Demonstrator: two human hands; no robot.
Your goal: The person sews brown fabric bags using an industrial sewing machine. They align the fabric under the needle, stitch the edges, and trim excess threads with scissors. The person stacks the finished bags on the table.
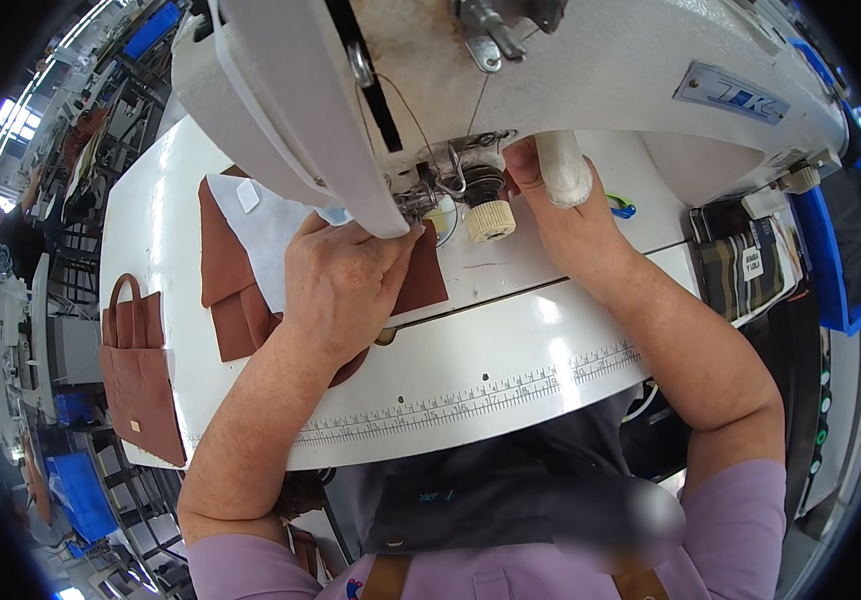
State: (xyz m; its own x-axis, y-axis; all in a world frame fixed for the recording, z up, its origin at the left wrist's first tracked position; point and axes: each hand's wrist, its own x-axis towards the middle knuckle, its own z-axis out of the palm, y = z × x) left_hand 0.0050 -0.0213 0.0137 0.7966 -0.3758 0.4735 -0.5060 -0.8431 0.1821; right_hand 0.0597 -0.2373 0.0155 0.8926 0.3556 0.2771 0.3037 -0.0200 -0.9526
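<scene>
So the room's a busy workshop, with benches (38, 310) and blue bins (80, 495) curving off down the left, and up front there's a white table (510, 345) with a ruler scale (450, 408) along its near edge. A big off-white sewing machine (610, 65) takes up the top of the view. The brown piece (227, 250) lies flat on the table by the needle area, a white sheet (275, 240) partly over it, and it pokes out on both sides of the left hand (345, 275). That hand is laid over it with fingers bent, tips mostly tucked behind the machine head, so I can't tell if it's pinching or just pressing. Right hand (575, 215) is up behind a pale rounded post (562, 172), just right of the ridged knob (490, 222), and I can't tell whether it's gripping anything either. Small blue-green thing (622, 207) just beside that wrist, a brown bag (140, 400) with a loop handle at the table's left edge, dark plaid fabric (725, 280) over on the right
</scene>
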